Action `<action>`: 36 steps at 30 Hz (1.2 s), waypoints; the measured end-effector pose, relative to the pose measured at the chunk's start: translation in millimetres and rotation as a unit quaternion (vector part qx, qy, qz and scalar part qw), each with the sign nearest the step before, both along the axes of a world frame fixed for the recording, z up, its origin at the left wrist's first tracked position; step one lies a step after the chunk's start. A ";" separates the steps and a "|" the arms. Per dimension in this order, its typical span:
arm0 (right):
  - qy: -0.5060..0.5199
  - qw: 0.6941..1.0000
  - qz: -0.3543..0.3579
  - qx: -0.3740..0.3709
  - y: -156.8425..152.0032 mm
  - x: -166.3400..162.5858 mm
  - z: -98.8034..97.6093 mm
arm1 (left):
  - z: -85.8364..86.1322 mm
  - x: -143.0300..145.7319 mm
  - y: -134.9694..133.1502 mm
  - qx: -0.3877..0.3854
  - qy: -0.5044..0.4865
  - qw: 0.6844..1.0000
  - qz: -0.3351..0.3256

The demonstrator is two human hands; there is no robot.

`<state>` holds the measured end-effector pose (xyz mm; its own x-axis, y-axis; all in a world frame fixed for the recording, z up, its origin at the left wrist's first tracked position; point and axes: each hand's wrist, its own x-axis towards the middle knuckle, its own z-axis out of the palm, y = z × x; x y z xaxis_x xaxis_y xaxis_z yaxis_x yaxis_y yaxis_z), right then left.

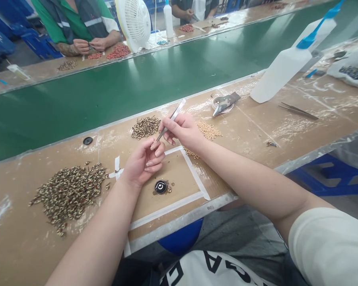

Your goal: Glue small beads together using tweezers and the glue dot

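My right hand (181, 129) grips a pair of metal tweezers (173, 116), their tips pointing down at my left fingertips. My left hand (147, 159) is pinched closed there; what it holds, if anything, is too small to make out. Just below the left hand, inside a rectangle of white tape (196, 174), lies a small round black cap (160, 186) with dark liquid. Behind the hands is a pile of small brown and cream ring-like parts (146, 127). Small tan beads (208, 130) lie beyond my right wrist. A big heap of brown and cream parts (73, 194) spreads at the left.
A tape roll with a camouflage-wrapped tool (225, 104), white squeeze bottles (282, 73) and spare tweezers (298, 111) lie to the right. A black disc (87, 141) sits at left. Across the green belt (179, 75), two people work near a fan (134, 24).
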<state>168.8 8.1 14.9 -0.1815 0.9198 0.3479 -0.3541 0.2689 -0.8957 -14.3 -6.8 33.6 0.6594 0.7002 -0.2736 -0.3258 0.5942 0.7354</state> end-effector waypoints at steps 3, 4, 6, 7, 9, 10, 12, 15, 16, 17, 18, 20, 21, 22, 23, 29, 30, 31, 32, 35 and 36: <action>0.001 1.000 -0.006 -0.002 -0.2 -0.5 -0.1 | -1.4 -1.0 -0.1 0.001 -0.001 1.000 -0.007; 0.003 1.000 -0.009 -0.002 -0.3 -0.4 0.0 | -2.0 -1.2 -0.1 0.004 -0.001 1.000 -0.011; 0.002 1.000 -0.013 0.002 -0.6 0.1 0.5 | -3.0 -1.3 -0.2 0.010 -0.004 1.000 -0.019; 0.001 1.000 -0.014 0.005 -0.8 0.3 0.9 | -3.4 -1.4 -0.3 0.011 -0.007 1.000 -0.021; 0.000 1.000 -0.014 0.009 -1.3 0.8 1.9 | -3.8 -1.4 -0.3 0.011 -0.011 1.000 -0.023; 0.000 1.000 -0.014 0.012 -1.5 0.9 2.4 | -3.9 -1.4 -0.3 0.010 -0.012 1.000 -0.023; 0.004 1.000 -0.013 0.013 -1.6 0.8 2.8 | -3.8 -1.4 -0.3 0.010 -0.012 1.000 -0.023; 0.003 1.000 -0.011 0.005 -1.2 0.2 2.6 | -3.4 -1.5 -0.6 0.011 -0.015 1.000 -0.025; 0.002 1.000 -0.012 0.001 -1.1 0.0 2.4 | -3.3 -1.6 -0.6 0.011 -0.015 1.000 -0.025; 0.001 1.000 -0.014 -0.002 -1.1 -0.2 2.2 | -3.3 -1.7 -0.7 0.011 -0.014 1.000 -0.024; 0.001 1.000 -0.015 -0.004 -1.2 -0.4 2.1 | -3.2 -1.8 -0.7 0.011 -0.014 1.000 -0.024; 0.005 1.000 -0.016 -0.005 -1.7 -0.7 2.0 | -3.3 -2.1 -0.7 0.012 -0.013 1.000 -0.021; 0.006 1.000 -0.016 -0.004 -1.9 -0.8 2.0 | -3.4 -2.2 -0.6 0.013 -0.012 1.000 -0.020; 0.007 1.000 -0.015 -0.005 -2.1 -1.0 2.0 | -3.5 -2.3 -0.6 0.014 -0.012 1.000 -0.019; 0.007 1.000 -0.014 -0.006 -2.3 -1.2 2.0 | -3.6 -2.3 -0.6 0.015 -0.010 1.000 -0.017; 0.012 1.000 -0.009 -0.015 -2.2 -2.4 1.9 | -4.5 -2.1 -0.4 0.014 0.001 1.000 -0.016; 0.011 1.000 -0.007 -0.018 -2.3 -2.4 2.2 | -4.8 -2.1 -0.2 0.016 0.000 1.000 -0.018; 0.012 1.000 -0.006 -0.021 -2.5 -2.4 2.6 | -5.2 -2.2 0.0 0.018 -0.001 1.000 -0.020; 0.012 1.000 -0.006 -0.023 -2.7 -2.4 3.1 | -5.5 -2.3 0.1 0.019 -0.002 1.000 -0.021; 0.012 1.000 -0.002 -0.025 -3.0 -1.8 4.0 | -6.2 -2.7 0.2 0.022 -0.006 1.000 -0.021; 0.009 1.000 0.000 -0.027 -3.0 -1.7 4.1 | -6.2 -2.8 0.0 0.022 -0.007 1.000 -0.021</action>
<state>167.1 5.2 19.0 -0.1752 0.9372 0.3015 -0.3704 0.2210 -0.9022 -17.1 -6.8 27.4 0.6920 0.6832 -0.2332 -0.3118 0.5742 0.7570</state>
